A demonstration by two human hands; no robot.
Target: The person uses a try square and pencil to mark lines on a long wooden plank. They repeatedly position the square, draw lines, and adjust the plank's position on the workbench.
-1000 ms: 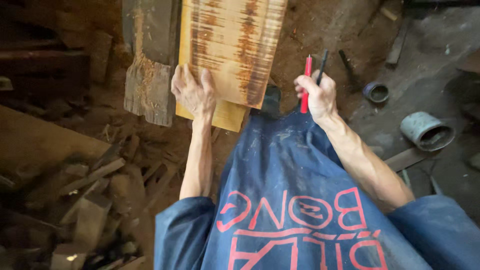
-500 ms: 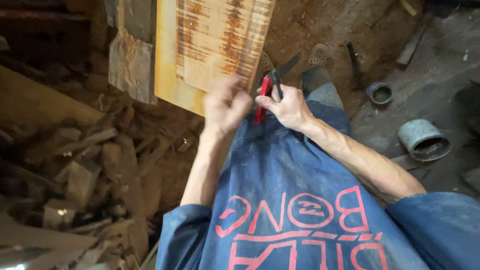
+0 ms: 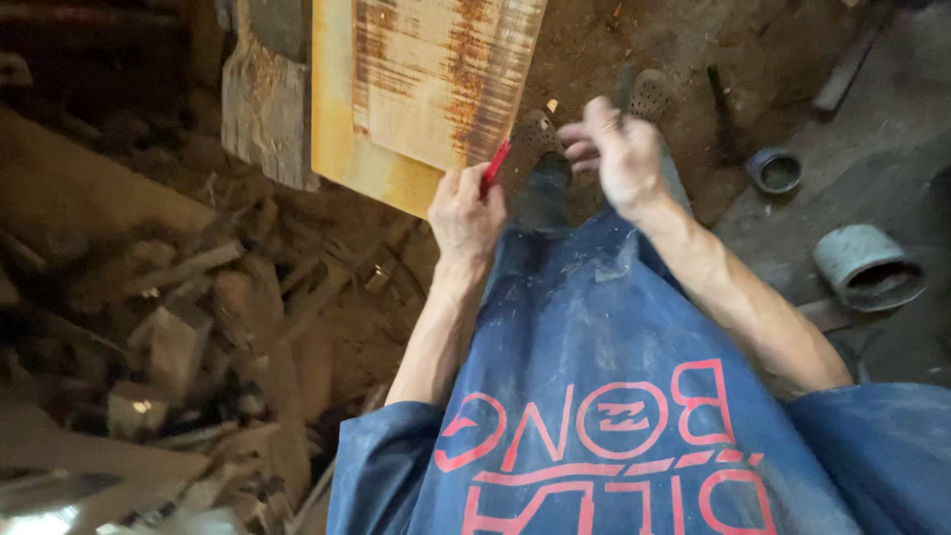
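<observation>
My left hand is closed around a red pencil, whose tip points up toward the lower corner of a yellow wooden board with brown streaks. My right hand is a little to the right, fingers curled around a thin dark pen that sticks up above them, blurred. Both hands hover in front of my blue shirt, above my two perforated shoes. Neither hand touches the board.
A rough dark timber stands left of the board. Several wood offcuts lie piled on the left. Two round cans sit on the dirt floor at the right, near a dark stick.
My left hand left the board and took the red pencil from my right hand. My right hand, which held both pencil and pen, moved up and right with only the dark pen.
</observation>
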